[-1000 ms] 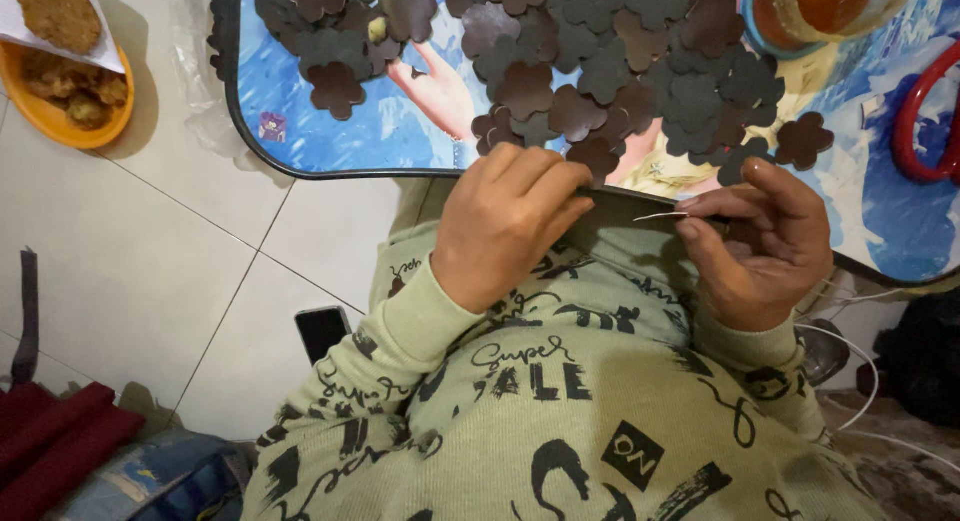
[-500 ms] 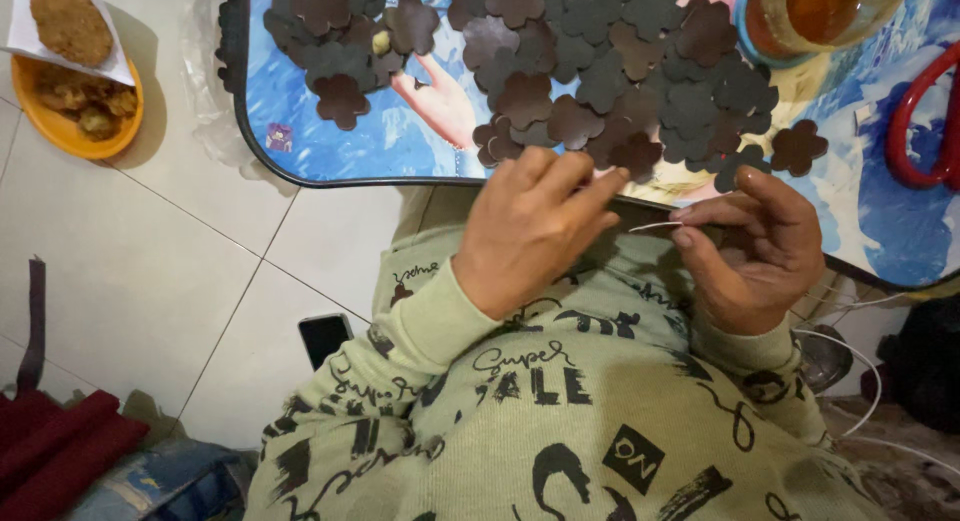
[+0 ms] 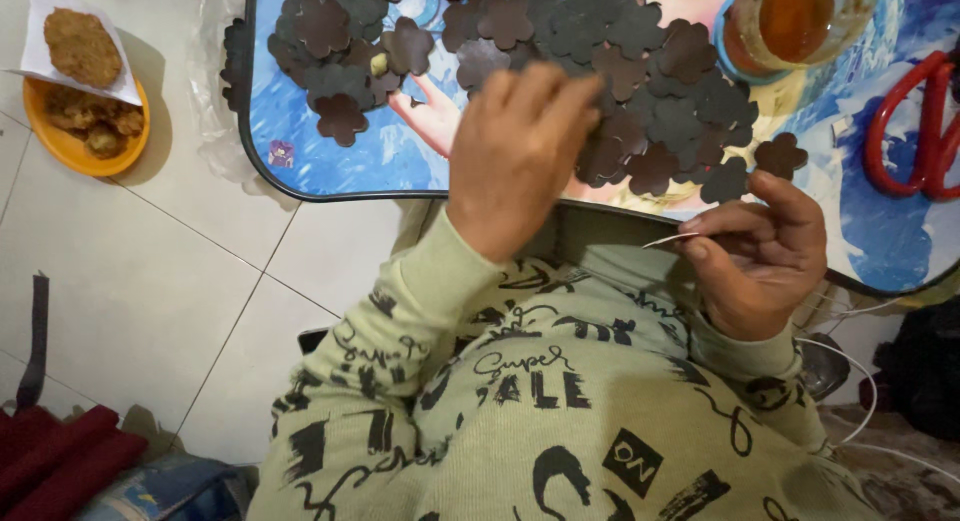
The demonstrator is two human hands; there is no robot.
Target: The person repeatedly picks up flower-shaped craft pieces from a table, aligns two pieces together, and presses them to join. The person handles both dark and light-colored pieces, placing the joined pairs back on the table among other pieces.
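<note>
Head view, landmark: the small table (image 3: 330, 176) with a picture-printed top, its near edge just beyond the person's lap.
Flower cutouts (image 3: 640, 71): a pile of dark flat flower-shaped pieces spread across the table, thickest at the middle and far side.
Left hand (image 3: 520, 156): reaches over the table's near edge into the pile, fingers bent down onto the pieces; what, if anything, they have gripped cannot be told, since the back of the hand hides the fingertips.
Right hand (image 3: 760, 256): at the table's near edge, fingers closed around a thin needle (image 3: 668, 241) that points left.
Key relation: the pile lies straight ahead of both hands; the left hand is already on it, the right hand just short of it.
Single cutout (image 3: 780, 156): lies apart, just above the right hand.
Glass of amber drink (image 3: 800, 16): far right corner.
Red scissors (image 3: 915, 131): right end.
Orange bowl of food (image 3: 85, 131): on the floor, left of the table.
</note>
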